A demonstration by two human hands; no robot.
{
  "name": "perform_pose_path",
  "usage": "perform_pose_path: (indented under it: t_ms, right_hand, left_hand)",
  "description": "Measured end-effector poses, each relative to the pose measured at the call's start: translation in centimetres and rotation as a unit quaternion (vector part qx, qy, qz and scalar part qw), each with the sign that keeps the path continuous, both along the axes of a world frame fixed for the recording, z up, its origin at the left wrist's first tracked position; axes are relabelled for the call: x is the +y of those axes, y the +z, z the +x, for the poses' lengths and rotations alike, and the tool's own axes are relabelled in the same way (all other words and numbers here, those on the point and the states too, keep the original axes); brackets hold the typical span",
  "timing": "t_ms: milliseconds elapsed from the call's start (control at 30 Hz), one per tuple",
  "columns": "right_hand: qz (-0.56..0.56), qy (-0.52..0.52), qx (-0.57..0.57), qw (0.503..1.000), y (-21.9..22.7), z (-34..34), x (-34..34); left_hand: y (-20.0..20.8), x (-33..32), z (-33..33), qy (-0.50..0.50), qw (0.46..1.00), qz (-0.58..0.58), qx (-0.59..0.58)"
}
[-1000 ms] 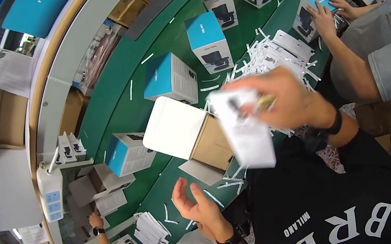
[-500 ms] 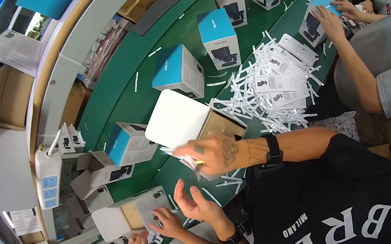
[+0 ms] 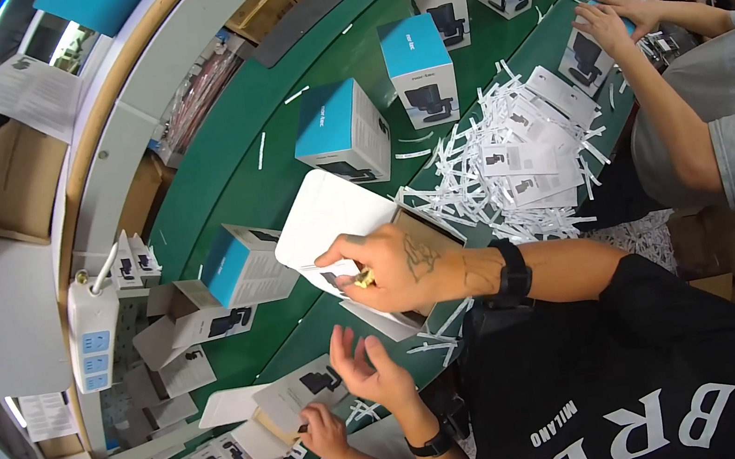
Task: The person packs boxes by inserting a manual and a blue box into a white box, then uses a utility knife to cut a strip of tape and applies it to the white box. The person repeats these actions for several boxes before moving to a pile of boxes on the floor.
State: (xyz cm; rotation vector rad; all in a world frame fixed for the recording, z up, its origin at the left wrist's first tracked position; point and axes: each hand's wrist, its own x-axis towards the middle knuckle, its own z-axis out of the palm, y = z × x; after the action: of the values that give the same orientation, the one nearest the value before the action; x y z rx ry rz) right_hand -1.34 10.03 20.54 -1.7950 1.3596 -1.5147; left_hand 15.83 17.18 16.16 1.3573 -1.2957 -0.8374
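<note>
A white box stands in front of me with its lid raised, brown cardboard showing inside. Over its opening is my right hand, back upward and fingers curled. A small yellow thing shows at those fingertips; I cannot make out whether it is held or worn. Beside them is a small white piece with a dark picture, either a card or part of the box. Below the box, my left hand hangs in the air with palm up, fingers apart and nothing in it.
Shredded paper and printed leaflets lie right of the box. Teal-topped product boxes stand along the green table. A co-worker's hand handles another open box; another person's hands hold a box at upper right.
My right hand has moved slightly right over the box, and the paper strips seen under it no longer show. My left hand barely moved. The lower-left co-worker's box has tilted and shifted right.
</note>
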Motion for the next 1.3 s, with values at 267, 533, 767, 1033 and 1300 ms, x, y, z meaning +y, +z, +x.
perform_pose_path:
  t_ms: [267,533,767,1033,1300]
  right_hand:
    - [0.051,-0.032,0.101,0.993,-0.7,-0.4,0.0]
    - [-0.08,-0.047,0.042,0.995,1.0,-5.8,8.1]
    - [0.273,-0.071,-0.034,0.959,-8.5,-8.5,6.1]
    - [0.265,-0.025,0.04,0.963,-8.7,-10.0,7.5]
    - [0.144,-0.016,0.187,0.972,-6.7,-12.0,4.1]
  left_hand:
    - [-0.9,1.1,0.2,-0.033,0.999,0.028,0.015]
    - [-1.9,1.4,-0.2,-0.024,0.999,0.023,0.03]
    - [-0.6,-0.1,-4.2,-0.206,0.934,-0.105,-0.271]
    - [-2.1,-1.6,-6.9,-0.279,0.821,-0.094,-0.489]
    - [-2.7,-1.5,-6.7,-0.277,0.807,-0.117,-0.509]
